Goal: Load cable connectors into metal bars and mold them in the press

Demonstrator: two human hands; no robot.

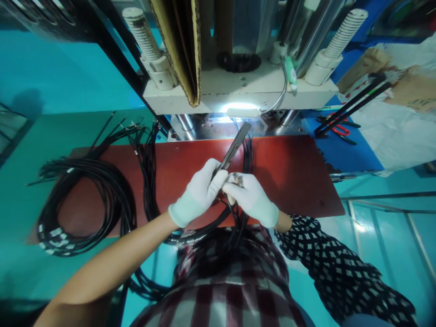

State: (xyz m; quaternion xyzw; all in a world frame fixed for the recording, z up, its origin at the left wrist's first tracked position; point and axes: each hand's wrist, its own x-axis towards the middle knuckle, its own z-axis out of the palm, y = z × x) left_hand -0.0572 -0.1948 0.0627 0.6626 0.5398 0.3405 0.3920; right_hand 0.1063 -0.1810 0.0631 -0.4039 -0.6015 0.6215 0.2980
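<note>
My left hand (202,188), in a white glove, is closed around the lower end of a long flat grey metal bar (235,145) that slants up toward the machine. Close beside it, my gloved right hand (248,193) pinches the end of a black cable (235,211) with a small metallic part showing at the fingers. The fingertips of both hands nearly meet, and I cannot tell whether the cable end touches the bar. Behind the hands, a bundle of thin black cables (248,154) runs from the machine over the reddish-brown board (289,181).
A machine with a white plate (204,102) and a bright lamp (241,112) stands ahead. Coiled black cables (126,200) lie on the board's left. Red-handled pliers (340,131) rest on a blue surface at right. Folded cardboard (190,68) hangs in front of the machine.
</note>
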